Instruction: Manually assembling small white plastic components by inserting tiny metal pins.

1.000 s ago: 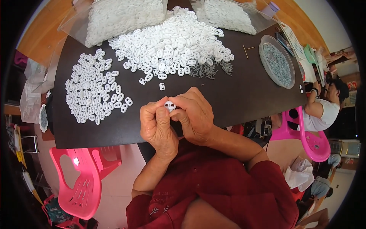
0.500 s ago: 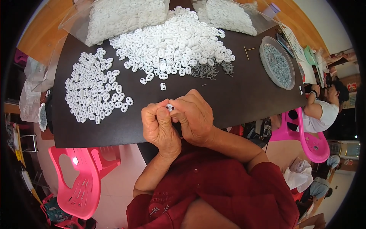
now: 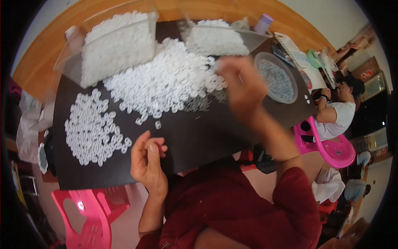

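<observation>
My right hand (image 3: 242, 85) is smeared by motion over the right edge of a big heap of small white oval plastic pieces with two holes (image 3: 161, 79). A whitish spot shows at its fingertips, but I cannot make out whether it is a held piece. Nearer to me, my left hand (image 3: 150, 164) hovers at the table's front with fingers loosely bent and apart, nothing visible in them. Two loose white pieces, one of them here (image 3: 158, 125), lie between that hand and the heap. Small grey pins (image 3: 196, 104) lie at the heap's near right edge.
A second spread of white pieces (image 3: 89, 133) covers the table's left. Behind stand two clear bins of white pieces, a larger (image 3: 118, 50) and a smaller (image 3: 217, 39). A round tub of grey-blue small parts (image 3: 295, 93) is at right. A person (image 3: 338, 110) sits beyond.
My hands have parted; both were pinching a small white piece together. The right went far and right to the heap, the left drew down and left. The whole view has shifted.
</observation>
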Motion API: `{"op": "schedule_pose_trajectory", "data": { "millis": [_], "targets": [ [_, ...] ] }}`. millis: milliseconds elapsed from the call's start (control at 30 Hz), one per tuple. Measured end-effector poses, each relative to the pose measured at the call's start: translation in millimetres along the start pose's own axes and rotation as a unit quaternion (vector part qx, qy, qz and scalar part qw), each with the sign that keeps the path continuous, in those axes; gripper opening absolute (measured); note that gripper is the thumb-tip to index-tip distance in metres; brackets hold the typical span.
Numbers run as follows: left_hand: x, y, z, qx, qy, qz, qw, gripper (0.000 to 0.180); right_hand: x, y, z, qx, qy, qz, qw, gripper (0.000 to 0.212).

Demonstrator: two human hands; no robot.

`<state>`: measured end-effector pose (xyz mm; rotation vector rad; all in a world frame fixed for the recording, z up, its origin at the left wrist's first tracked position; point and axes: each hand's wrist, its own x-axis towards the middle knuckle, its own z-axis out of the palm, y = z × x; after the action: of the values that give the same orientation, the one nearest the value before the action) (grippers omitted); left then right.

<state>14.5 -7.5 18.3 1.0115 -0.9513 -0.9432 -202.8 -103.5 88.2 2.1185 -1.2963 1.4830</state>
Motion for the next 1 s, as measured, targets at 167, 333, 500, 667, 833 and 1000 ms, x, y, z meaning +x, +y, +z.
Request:
{"op": "schedule_pose_trajectory", "data": {
  "millis": [167,333,500,667,833,1000],
  "targets": [
    [21.8,7.5,-11.6,0.083,0.039,0.024,0.996,0.016,89.0,90.2,-21.9,-0.215,0.026,-0.066,0.974,0.016],
    [37.0,0.6,-15.3,0.301,-0.023,0.173,0.937,0.014,78.8,104.0,-2.7,-0.227,0.004,-0.136,0.964,0.013],
    [47.8,-11.7,1.7,0.495,-0.084,0.335,0.797,0.017,11.2,32.6,24.2,-0.048,-0.114,-0.181,0.976,0.016],
    [54.2,-21.3,11.0,0.540,-0.150,0.310,0.768,0.009,-11.0,9.1,22.7,0.018,-0.165,-0.141,0.976,0.017],
    [57.6,-25.4,8.3,0.578,-0.160,0.324,0.732,0.010,-35.2,2.0,17.6,0.089,-0.236,-0.041,0.967,0.015],
    [56.2,-21.1,10.6,0.593,-0.185,0.328,0.712,0.013,-58.2,-12.5,25.9,0.147,-0.252,0.010,0.956,0.015]
  ]
}}
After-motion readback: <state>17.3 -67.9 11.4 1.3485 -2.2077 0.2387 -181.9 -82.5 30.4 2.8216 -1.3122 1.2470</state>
